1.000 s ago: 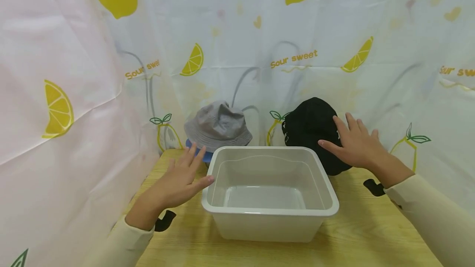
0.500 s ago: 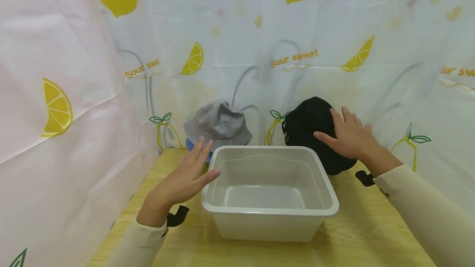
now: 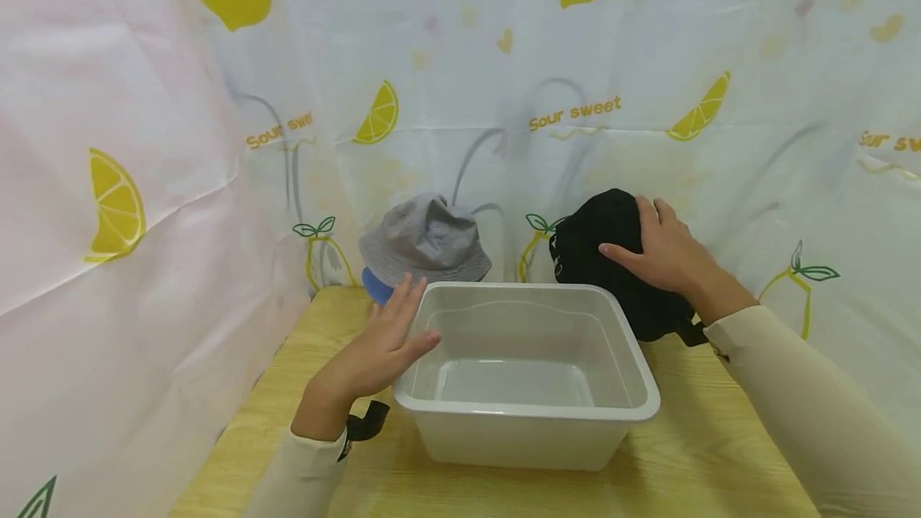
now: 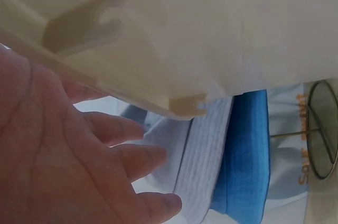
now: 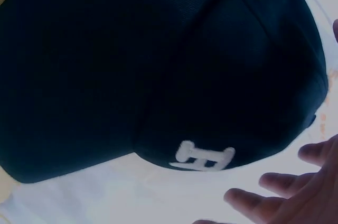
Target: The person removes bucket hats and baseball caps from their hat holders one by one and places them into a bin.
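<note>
A white plastic tub (image 3: 525,442) stands in the middle of the table. My left hand (image 3: 370,358) is at its left rim, fingers straight; the head view does not settle whether it touches. In the left wrist view the fingers (image 4: 140,160) reach below the tub's lip, towards a grey bucket hat (image 3: 428,238) stacked over a blue hat (image 4: 245,155). Behind the tub on the right is a black cap (image 3: 600,234), which carries a white letter in the right wrist view. Beside it my right hand (image 3: 669,258) is spread, fingers apart, not closed round the cap.
A wire stand base (image 4: 322,129) shows by the blue hat in the left wrist view. The wooden table (image 3: 719,438) extends on both sides of the tub. A lemon-print curtain (image 3: 468,46) hangs behind and along the left.
My right hand has moved left, closer over the black cap. My left hand has moved right and slightly up to the tub's rim. Tub and hats have stayed put.
</note>
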